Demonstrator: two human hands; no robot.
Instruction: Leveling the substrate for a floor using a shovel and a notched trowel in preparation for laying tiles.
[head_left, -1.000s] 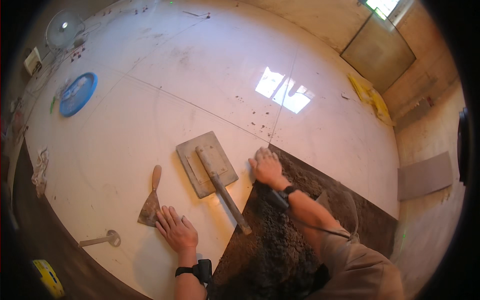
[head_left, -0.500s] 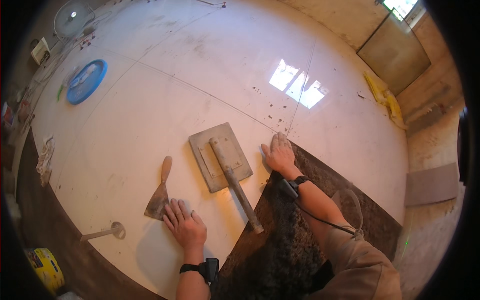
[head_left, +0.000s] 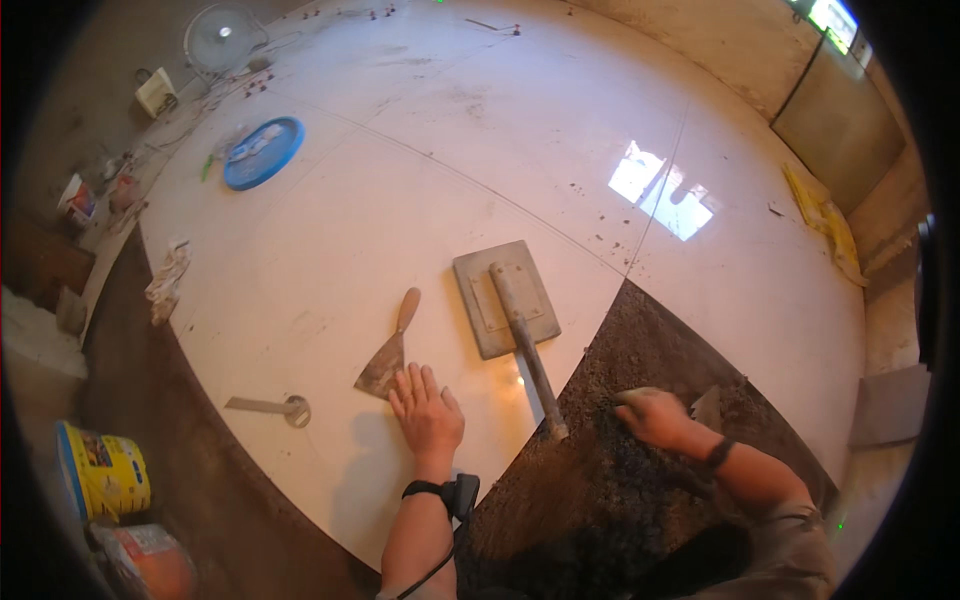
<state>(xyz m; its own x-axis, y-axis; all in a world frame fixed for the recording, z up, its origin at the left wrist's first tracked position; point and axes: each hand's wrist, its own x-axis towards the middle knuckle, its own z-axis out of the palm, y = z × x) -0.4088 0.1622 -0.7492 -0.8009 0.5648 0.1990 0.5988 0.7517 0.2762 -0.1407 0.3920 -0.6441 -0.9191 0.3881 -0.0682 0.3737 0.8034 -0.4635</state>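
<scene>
My left hand (head_left: 428, 412) lies flat on the large white floor tile (head_left: 300, 335), fingers spread. Its fingertips reach the blade edge of a putty knife (head_left: 384, 362) with a wooden handle. My right hand (head_left: 652, 417) is over the dark, crumbly bed (head_left: 655, 350) beside the tile, its fingers curled; what they may hold is hidden. A greyish, pointed piece (head_left: 707, 408) shows just behind that hand. Between the hands, a tamping float (head_left: 508, 300) with a square plate and long bar handle rests on the tile, its handle end reaching over the bed.
A flat metal tool with a ring end (head_left: 297, 410) lies left on the tile. Farther off are a blue round tray (head_left: 290, 155), a crumpled cloth (head_left: 168, 280) and a fan (head_left: 222, 40). A yellow bucket (head_left: 125, 475) stands at lower left; yellow sheeting (head_left: 825, 225) lies along the right wall.
My right hand has left the tile corner, come back over the dark bed and curled its fingers. My left hand stays flat by the putty knife. The view has turned left.
</scene>
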